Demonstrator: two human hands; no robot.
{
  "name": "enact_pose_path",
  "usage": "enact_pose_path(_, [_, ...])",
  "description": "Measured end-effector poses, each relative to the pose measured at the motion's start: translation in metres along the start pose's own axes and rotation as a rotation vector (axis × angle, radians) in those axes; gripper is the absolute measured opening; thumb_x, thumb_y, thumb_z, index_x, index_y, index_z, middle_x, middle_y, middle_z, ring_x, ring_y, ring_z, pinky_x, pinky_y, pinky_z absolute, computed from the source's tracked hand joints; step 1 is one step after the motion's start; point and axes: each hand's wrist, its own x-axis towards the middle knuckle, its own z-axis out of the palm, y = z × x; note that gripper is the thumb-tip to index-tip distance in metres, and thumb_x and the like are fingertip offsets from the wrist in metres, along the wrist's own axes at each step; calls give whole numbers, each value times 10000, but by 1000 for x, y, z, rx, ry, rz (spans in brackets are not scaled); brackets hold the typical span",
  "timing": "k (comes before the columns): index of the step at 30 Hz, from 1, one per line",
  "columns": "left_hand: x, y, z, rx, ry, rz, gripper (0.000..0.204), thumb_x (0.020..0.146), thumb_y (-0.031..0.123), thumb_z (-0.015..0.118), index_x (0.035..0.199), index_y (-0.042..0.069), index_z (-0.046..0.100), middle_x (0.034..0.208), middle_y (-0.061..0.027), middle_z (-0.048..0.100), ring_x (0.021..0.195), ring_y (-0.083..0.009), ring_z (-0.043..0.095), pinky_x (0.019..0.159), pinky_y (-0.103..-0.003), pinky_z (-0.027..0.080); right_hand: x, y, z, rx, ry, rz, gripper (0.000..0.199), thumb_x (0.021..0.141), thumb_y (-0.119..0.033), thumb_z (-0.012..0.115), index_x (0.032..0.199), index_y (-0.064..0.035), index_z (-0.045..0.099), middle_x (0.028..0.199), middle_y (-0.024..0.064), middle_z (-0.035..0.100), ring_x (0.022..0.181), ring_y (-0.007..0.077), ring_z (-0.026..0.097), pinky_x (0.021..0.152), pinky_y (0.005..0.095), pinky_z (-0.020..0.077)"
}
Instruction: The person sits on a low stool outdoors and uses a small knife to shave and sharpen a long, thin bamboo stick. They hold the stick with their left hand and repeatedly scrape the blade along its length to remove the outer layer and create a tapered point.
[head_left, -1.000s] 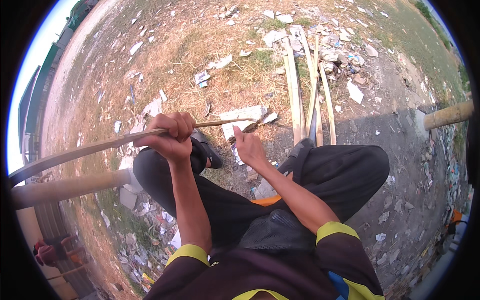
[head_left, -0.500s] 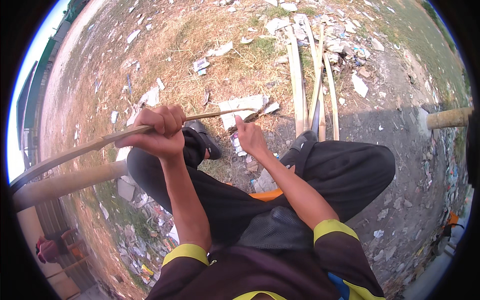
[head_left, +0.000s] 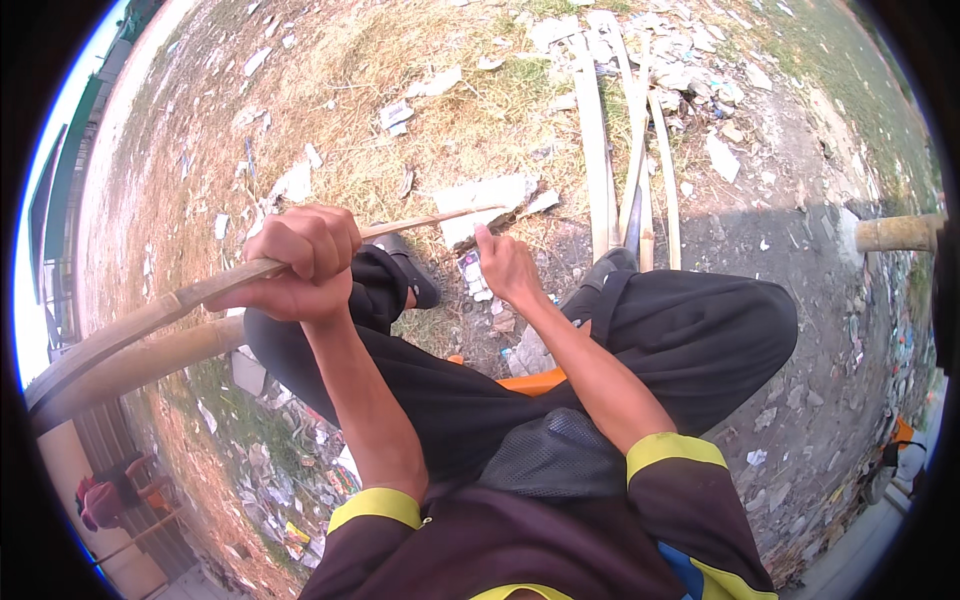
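A long, thin bamboo strip (head_left: 180, 303) slants across in front of me, running from the lower left up to a narrow tip beyond my right hand. My left hand (head_left: 295, 265) is wrapped round it in a fist, above my left knee. Just under the strip's thin end, my right hand (head_left: 510, 268) is closed with its thumb pointing up, close to the strip. Whatever those fingers hold, if anything, is hidden. Behind the tip lies a flat whitish slab (head_left: 480, 200) on the ground.
Several split bamboo lengths (head_left: 597, 150) lie on the ground ahead, reaching my right shoe (head_left: 610, 266). Thick bamboo poles flank me, one at the left (head_left: 170, 352), another at the right (head_left: 897, 234). An orange seat edge (head_left: 532, 383) shows beneath me. Litter (head_left: 700, 85) covers dry grass.
My left hand has shifted slightly left, and the bamboo strip's tip has drawn a little left and up with it. My right hand has barely moved, staying closed.
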Motion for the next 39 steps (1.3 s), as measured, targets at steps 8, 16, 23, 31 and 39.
enact_pose_path(8, [-1, -3, 7, 16, 13, 8, 723, 774, 777, 212, 564, 96, 332, 397, -6, 283, 337, -111, 203, 345, -278, 178, -2, 34, 7, -99, 74, 192, 711, 919, -519, 268, 759, 67, 637, 739, 291, 607, 790, 432, 608, 733, 503, 468])
enact_pose_path(16, [-1, -1, -5, 63, 190, 10, 708, 781, 770, 177, 570, 109, 318, 399, 7, 256, 352, -106, 179, 372, -274, 167, -12, 12, 19, 63, 54, 127, 698, 930, -495, 253, 653, 66, 562, 685, 296, 564, 718, 445, 566, 729, 507, 405])
enact_pose_path(23, [-3, 0, -10, 75, 246, 48, 706, 779, 771, 179, 571, 109, 309, 404, 12, 251, 352, -98, 170, 371, -262, 164, -24, 2, 18, 31, 122, 77, 688, 936, -499, 239, 664, 23, 595, 676, 262, 594, 704, 425, 600, 690, 504, 446])
enact_pose_path(31, [1, 0, -9, 25, 198, 19, 716, 759, 788, 210, 576, 103, 313, 405, 7, 251, 348, -108, 182, 363, -283, 169, 17, 8, 10, 91, 10, -4, 700, 928, -508, 266, 626, 28, 598, 645, 275, 584, 662, 417, 595, 661, 488, 445])
enact_pose_path(39, [0, -4, -2, -20, 90, -5, 729, 727, 817, 231, 576, 107, 294, 417, 0, 255, 368, -109, 170, 385, -289, 154, 49, 32, 11, -31, -41, 197, 720, 923, -528, 241, 785, 50, 648, 824, 298, 614, 809, 431, 607, 746, 488, 475])
